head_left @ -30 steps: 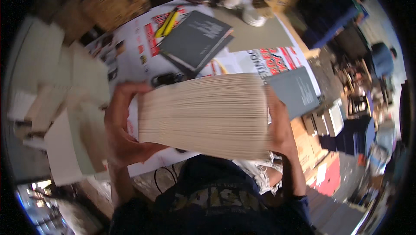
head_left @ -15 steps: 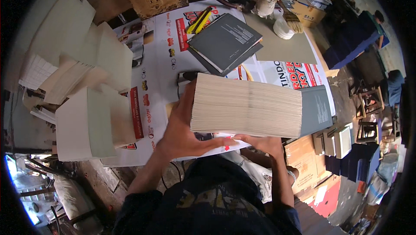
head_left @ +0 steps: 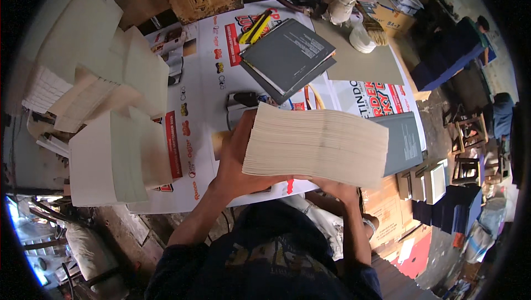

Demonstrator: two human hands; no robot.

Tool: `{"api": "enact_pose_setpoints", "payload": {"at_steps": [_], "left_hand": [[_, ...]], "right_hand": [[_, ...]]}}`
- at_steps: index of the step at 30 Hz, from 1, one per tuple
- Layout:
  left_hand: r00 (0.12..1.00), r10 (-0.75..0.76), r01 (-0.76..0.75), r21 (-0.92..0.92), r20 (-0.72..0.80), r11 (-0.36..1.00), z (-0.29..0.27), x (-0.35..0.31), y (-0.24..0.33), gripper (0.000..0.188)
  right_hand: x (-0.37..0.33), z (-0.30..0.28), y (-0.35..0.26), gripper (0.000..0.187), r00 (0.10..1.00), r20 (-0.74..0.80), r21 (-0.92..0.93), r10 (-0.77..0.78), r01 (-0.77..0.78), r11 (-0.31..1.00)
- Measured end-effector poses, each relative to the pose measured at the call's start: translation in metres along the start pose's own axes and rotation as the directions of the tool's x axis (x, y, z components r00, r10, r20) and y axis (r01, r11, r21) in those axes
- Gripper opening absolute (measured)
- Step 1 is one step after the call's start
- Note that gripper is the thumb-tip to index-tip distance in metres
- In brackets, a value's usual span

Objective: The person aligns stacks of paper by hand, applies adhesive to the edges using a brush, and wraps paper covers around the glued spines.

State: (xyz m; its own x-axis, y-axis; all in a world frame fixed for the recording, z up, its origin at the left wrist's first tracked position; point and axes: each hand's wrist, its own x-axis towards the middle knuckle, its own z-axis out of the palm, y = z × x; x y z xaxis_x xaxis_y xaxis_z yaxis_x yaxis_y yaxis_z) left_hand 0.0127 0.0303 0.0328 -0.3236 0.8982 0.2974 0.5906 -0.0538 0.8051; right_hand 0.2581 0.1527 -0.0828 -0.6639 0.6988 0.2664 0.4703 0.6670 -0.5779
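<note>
A thick block of cream paper sheets [head_left: 315, 145] is held in front of me above the near edge of the table, its layered edge toward me. The right end of the block sags, so its top curves. My left hand [head_left: 232, 170] grips the left end, with the thumb stretched along the bottom edge and the other fingers hidden behind. Underneath the right half, my right hand [head_left: 337, 190] is closed on the block; most of its fingers are out of sight. A dark grey cover [head_left: 404, 142] lies behind the block's right end.
Tall paper stacks [head_left: 108, 162] stand on the left. Farther back lie a grey-covered book [head_left: 290, 51], a yellow cutter [head_left: 256, 26], a grey board [head_left: 359, 65] and a white tub [head_left: 362, 40] with a brush [head_left: 376, 33]. Cardboard boxes [head_left: 387, 203] sit low right; a person [head_left: 484, 37] is far right.
The paper block has dropped slightly toward me, and its right end now bends down where it was straight. Both hands have shifted with it; more of the table shows behind.
</note>
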Motion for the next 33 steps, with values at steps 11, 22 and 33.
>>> {"api": "enact_pose_setpoints", "payload": {"at_steps": [11, 22, 33], "left_hand": [[0.989, -0.137, 0.136, 0.030, 0.055, 0.990, 0.005, -0.017, 0.016, 0.049], [0.993, -0.119, 0.118, 0.018, 0.025, 0.993, 0.009, -0.021, 0.012, 0.050], [0.948, 0.138, -0.227, -0.306, -0.288, 0.924, 0.004, 0.016, 0.040, 0.077]], "right_hand": [[0.034, -0.061, -0.107, 0.051, 0.977, -0.027, 0.733, 0.211, -0.124, 0.669], [0.030, -0.068, -0.058, 0.055, 0.990, -0.036, 0.509, 0.138, -0.100, 0.855], [0.046, -0.073, -0.074, 0.069, 0.969, 0.125, 0.645, 0.214, -0.244, 0.724]]}}
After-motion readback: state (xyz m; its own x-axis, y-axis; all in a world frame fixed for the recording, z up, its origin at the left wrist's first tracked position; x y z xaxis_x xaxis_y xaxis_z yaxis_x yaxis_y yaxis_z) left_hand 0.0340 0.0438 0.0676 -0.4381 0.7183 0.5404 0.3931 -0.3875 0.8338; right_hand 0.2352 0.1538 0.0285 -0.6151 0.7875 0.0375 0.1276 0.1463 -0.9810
